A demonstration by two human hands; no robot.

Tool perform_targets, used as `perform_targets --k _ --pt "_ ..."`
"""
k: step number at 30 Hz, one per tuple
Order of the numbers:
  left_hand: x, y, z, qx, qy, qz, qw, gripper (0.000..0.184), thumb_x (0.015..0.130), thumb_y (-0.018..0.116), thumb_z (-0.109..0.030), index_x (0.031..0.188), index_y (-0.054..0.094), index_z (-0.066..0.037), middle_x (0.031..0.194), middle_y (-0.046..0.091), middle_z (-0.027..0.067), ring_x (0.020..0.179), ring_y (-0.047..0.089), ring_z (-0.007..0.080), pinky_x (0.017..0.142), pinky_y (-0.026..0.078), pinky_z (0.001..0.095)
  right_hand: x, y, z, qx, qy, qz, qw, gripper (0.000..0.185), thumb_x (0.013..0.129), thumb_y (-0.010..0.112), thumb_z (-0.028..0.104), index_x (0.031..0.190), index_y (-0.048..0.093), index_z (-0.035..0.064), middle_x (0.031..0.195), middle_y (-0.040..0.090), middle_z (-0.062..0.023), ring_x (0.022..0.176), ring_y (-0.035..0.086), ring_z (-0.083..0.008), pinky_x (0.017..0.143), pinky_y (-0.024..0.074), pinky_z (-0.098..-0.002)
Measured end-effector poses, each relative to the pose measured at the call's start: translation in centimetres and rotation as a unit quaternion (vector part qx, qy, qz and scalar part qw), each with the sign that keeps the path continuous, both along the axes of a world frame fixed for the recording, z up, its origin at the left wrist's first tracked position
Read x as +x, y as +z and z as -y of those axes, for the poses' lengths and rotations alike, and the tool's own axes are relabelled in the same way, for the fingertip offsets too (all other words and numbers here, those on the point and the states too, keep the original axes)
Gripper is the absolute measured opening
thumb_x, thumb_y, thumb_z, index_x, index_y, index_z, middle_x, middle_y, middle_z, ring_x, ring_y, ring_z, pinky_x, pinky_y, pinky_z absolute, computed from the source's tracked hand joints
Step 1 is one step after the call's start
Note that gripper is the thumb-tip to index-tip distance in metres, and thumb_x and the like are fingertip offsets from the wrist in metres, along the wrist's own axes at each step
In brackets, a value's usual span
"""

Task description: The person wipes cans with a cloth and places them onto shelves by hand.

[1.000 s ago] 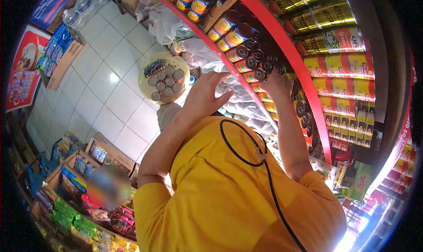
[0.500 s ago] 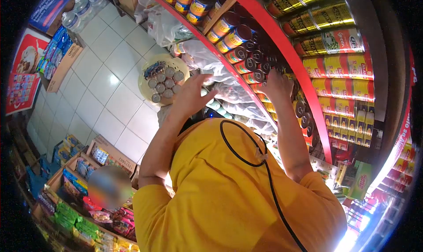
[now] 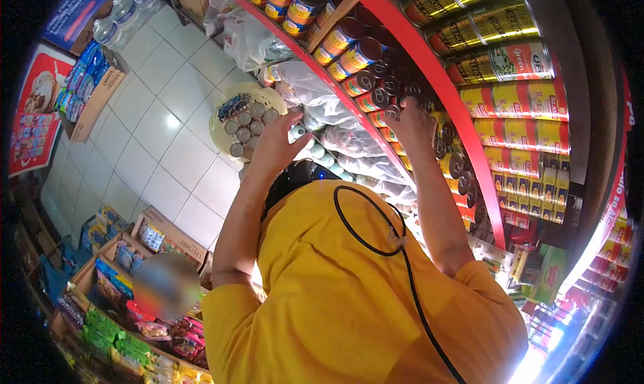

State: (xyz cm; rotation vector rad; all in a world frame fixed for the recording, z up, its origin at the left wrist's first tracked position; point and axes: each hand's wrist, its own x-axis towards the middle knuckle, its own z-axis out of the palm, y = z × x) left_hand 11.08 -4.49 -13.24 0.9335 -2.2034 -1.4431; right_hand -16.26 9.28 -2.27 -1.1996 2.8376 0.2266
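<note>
In the head view, the right hand [image 3: 410, 126] reaches in among the dark-lidded cans [image 3: 379, 100] on the shelf [image 3: 335, 89]. Its fingers are bent and close together at the can tops; whether they grip one cannot be told. These cans run in rows on both sides of that hand, with larger cans [image 3: 355, 54] in blue and orange labels farther from the wearer.

The left hand [image 3: 278, 142] is open, its thumb spread wide from the fingers. Just left of it, partly behind its fingers, is a pale tub [image 3: 218, 132] with silver-topped cans [image 3: 243, 119] standing upright and small packets [image 3: 236, 105] beside them. Plastic bags [image 3: 349, 141] lie between the two hands, below the shelf's red edge.

To the right of the right hand, past a red rail [image 3: 463, 109], are gold cans [image 3: 483, 30] and yellow-and-red cans [image 3: 516, 134]. Floor tiles [image 3: 157, 126] spread left of the tub.
</note>
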Motion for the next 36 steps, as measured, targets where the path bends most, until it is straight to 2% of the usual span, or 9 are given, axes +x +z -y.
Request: perform_targets --k 19,23,24,27,28,30,33,34,36 --pt "0.1 -1.7 0.1 0.016 0.009 0.025 1.0 0.06 0.087 0.081 -0.034 0.134 0.062 -0.004 0.123 0.07 0.0207 0.111 0.07 0.0329 0.096 0.055 0.0426 0.1 -0.1 -0.1 0.008 0.008 -0.005 1.0 0.065 0.076 0.086 0.043 0.121 0.056 0.0064 0.102 0.073 -0.0209 0.099 0.07 -0.04 0.089 0.0507 -0.0525" --pt "3.0 -6.2 3.2 0.035 0.091 0.165 0.982 0.061 0.085 0.08 -0.041 0.131 0.061 -0.006 0.121 0.068 0.0209 0.111 0.068 0.038 0.095 0.054 0.0487 1.2 0.7 -0.2 0.007 0.03 -0.042 0.999 0.069 0.074 0.088 0.044 0.122 0.057 0.0066 0.117 0.067 -0.0204 0.111 0.065 -0.0384 0.093 0.05 -0.0518" --pt "4.1 -6.6 4.0 0.029 0.14 0.229 0.963 0.064 0.084 0.079 -0.042 0.132 0.059 -0.006 0.122 0.067 0.0217 0.111 0.067 0.0394 0.094 0.054 0.0497 2.1 1.3 -0.1 0.002 0.025 -0.053 0.998 0.069 0.072 0.089 0.041 0.122 0.057 0.0067 0.124 0.06 -0.019 0.116 0.061 -0.038 0.094 0.0495 -0.0517" --pt "6.7 -11.3 5.1 0.007 0.225 0.415 0.882 0.07 0.082 0.077 -0.04 0.136 0.051 -0.005 0.126 0.064 0.0247 0.108 0.066 0.0473 0.088 0.056 0.0525 3.8 2.8 0.1 -0.042 0.038 -0.025 0.998 0.068 0.072 0.09 0.038 0.122 0.056 0.0067 0.122 0.058 -0.017 0.114 0.06 -0.0375 0.094 0.0491 -0.0511" --pt "7.0 -12.8 4.9 0.015 0.218 0.405 0.888 0.072 0.081 0.079 -0.038 0.138 0.05 -0.004 0.126 0.063 0.0251 0.111 0.065 0.0477 0.09 0.056 0.0521 3.3 2.2 -0.9 -0.078 0.088 -0.029 0.993 0.067 0.072 0.09 0.036 0.121 0.054 0.0079 0.119 0.058 -0.0159 0.112 0.06 -0.0368 0.094 0.0484 -0.0519" --pt "6.9 -14.0 4.9 0.033 0.203 0.385 0.9 0.077 0.078 0.081 -0.033 0.141 0.047 -0.004 0.127 0.062 0.0258 0.115 0.062 0.0484 0.093 0.055 0.0513 4.1 2.9 -0.6 -0.09 0.069 0.033 0.993 0.063 0.076 0.086 0.037 0.122 0.054 0.0078 0.12 0.058 -0.0169 0.114 0.06 -0.0375 0.094 0.0488 -0.0502" --pt "4.0 -14.0 4.9 -0.131 0.125 0.266 0.947 0.082 0.076 0.083 -0.025 0.144 0.045 -0.002 0.135 0.057 0.0252 0.126 0.056 0.0438 0.1 0.052 0.0501 4.0 2.3 -1.7 -0.126 0.14 0.081 0.979 0.058 0.079 0.085 0.027 0.122 0.052 0.0066 0.121 0.055 -0.0173 0.115 0.058 -0.0393 0.096 0.0488 -0.0493" --pt "2.9 -15.8 5.4 -0.251 0.12 0.22 0.935 0.083 0.076 0.083 -0.019 0.148 0.045 -0.009 0.141 0.054 0.0225 0.132 0.052 0.0398 0.106 0.049 0.0499 4.3 2.3 -1.7 -0.134 0.155 0.106 0.973 0.058 0.079 0.084 0.025 0.122 0.052 0.0064 0.122 0.054 -0.0176 0.116 0.058 -0.0397 0.096 0.0488 -0.0495" --pt "0.6 -18.1 6.2 -0.238 0.061 0.262 0.933 0.076 0.08 0.08 -0.019 0.148 0.047 -0.015 0.145 0.052 0.0201 0.131 0.053 0.0392 0.103 0.05 0.0508 5.1 2.9 -1.4 -0.127 0.133 0.19 0.964 0.058 0.081 0.083 0.023 0.125 0.05 0.0061 0.125 0.052 -0.0175 0.118 0.057 -0.0401 0.097 0.0498 -0.0498"
